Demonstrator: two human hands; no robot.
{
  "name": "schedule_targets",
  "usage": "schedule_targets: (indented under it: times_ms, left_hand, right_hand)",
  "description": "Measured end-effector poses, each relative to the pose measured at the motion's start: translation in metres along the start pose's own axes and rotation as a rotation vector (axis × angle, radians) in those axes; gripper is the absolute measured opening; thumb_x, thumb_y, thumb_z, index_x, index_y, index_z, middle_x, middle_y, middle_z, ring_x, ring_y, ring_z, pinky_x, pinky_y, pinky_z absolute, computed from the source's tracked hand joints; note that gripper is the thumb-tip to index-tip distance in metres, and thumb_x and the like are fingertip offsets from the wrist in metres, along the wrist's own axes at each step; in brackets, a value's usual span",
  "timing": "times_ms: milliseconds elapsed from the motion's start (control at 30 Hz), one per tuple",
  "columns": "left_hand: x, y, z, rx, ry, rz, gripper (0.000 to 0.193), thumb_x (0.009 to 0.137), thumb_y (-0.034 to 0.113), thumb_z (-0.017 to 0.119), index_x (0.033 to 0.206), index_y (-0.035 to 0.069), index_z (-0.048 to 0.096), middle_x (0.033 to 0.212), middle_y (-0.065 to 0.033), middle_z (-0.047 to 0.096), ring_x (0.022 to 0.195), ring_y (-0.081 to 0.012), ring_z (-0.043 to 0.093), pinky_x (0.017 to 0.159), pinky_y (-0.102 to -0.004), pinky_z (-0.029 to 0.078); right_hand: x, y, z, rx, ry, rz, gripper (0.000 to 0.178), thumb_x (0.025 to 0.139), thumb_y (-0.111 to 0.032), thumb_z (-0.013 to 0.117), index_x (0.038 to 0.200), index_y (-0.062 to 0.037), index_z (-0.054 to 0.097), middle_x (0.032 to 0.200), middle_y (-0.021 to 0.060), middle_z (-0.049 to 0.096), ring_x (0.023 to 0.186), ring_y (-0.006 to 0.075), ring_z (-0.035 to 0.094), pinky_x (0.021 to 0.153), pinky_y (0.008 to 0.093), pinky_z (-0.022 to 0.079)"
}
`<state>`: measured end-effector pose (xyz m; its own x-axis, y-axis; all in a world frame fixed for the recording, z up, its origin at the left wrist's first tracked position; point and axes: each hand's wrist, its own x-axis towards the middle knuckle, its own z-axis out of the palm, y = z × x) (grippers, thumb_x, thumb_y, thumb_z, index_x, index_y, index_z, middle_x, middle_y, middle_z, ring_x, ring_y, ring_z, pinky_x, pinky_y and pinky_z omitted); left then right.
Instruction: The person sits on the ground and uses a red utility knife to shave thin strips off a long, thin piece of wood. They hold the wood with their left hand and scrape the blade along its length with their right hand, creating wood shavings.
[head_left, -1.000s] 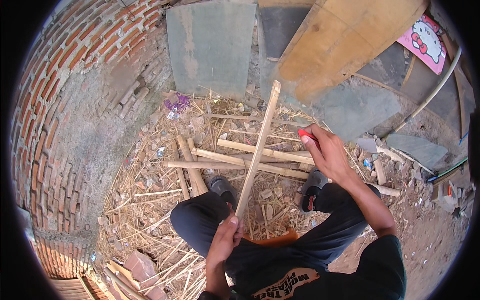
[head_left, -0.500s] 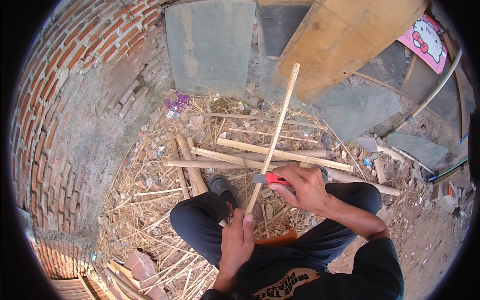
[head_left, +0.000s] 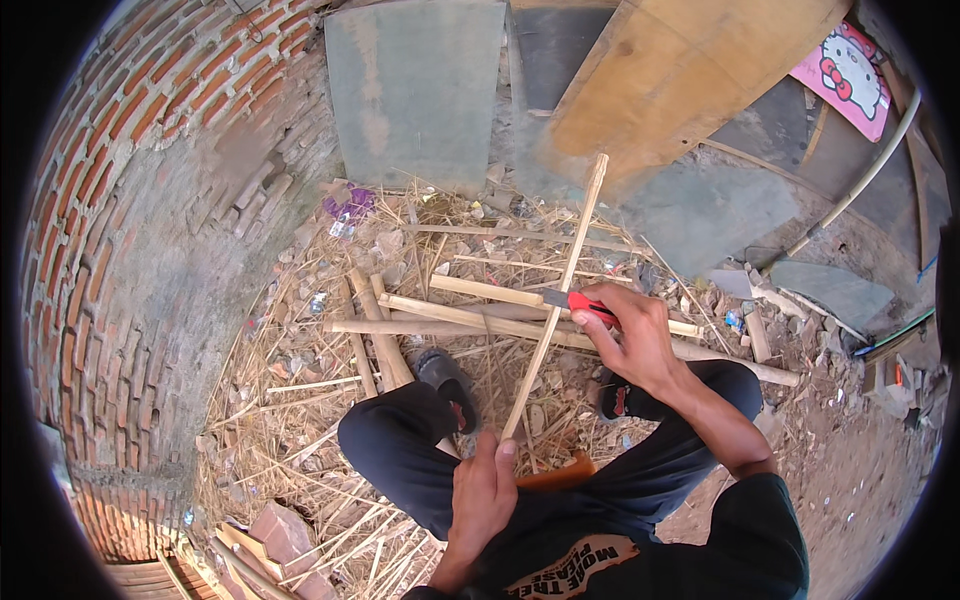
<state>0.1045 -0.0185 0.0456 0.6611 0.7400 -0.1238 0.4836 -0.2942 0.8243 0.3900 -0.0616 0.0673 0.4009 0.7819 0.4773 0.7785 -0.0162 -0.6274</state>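
Note:
My left hand, low in the middle, is closed round the near end of a long pale bamboo strip. The strip slants up and away to the right, its far end in the air before the leaning boards. In my right hand is a red-handled utility knife, fingers wrapped round its grip. Its grey blade points left and lies across the strip, around the middle of its length. Beneath the knife, split bamboo pieces and rounder poles lie crossed on the ground.
Straw, shavings and rubble cover the ground around my feet. A brick wall rises on the left. Grey sheets and a brown board lean at the back, a pink panel at the far right. Broken bricks lie lower left.
My right hand has moved the knife away from me and slightly right along the strip. The strip's far end has dropped slightly, and my left hand has shifted a little right, still holding it.

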Motion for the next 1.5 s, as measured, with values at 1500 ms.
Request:
schedule_targets:
  times_ms: [1500]
  left_hand:
    - [0.012,0.001,-0.003,0.001,0.006,0.074,0.022,0.116,0.024,0.05,0.113,0.003,0.053,0.072,-0.0245,0.065,0.073,-0.0533,0.067,0.067,-0.0622,0.048]
  right_hand:
    - [-0.04,-0.023,0.003,-0.027,-0.104,-0.097,0.027,0.097,-0.028,0.084,0.113,-0.0077,0.077,0.096,0.0101,0.078,0.075,0.0296,0.077,0.063,0.0397,0.06]
